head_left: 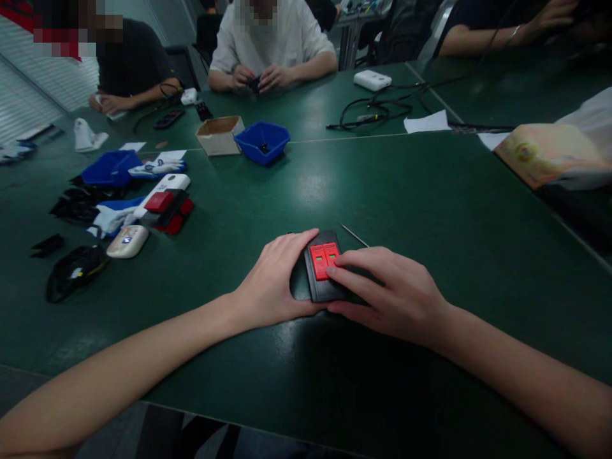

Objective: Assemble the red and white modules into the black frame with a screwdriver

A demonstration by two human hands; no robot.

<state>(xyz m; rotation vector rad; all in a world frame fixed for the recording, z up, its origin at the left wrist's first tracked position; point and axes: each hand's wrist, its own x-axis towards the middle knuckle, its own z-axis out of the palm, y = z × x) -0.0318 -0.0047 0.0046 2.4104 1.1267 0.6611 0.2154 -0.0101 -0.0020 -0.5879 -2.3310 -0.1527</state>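
A black block (327,292) with two red inserts (319,262), each showing a small green window, lies on the green table in front of me. My left hand (275,277) grips the block from the left, fingers at its far edge and thumb along its near edge. From the right, my right hand (387,290) holds it too, with fingertips on the red inserts and the thumb at the near corner. A thin metal rod (354,235) lies just beyond my right hand, its near end hidden behind that hand.
To the left lie a red-and-black block (167,210), a white device (128,241), a coiled black cable (76,271), gloves (112,217) and a blue bin (109,167). Farther back stand a cardboard box (220,141) and another blue bin (262,153). Several people sit around the table (430,210).
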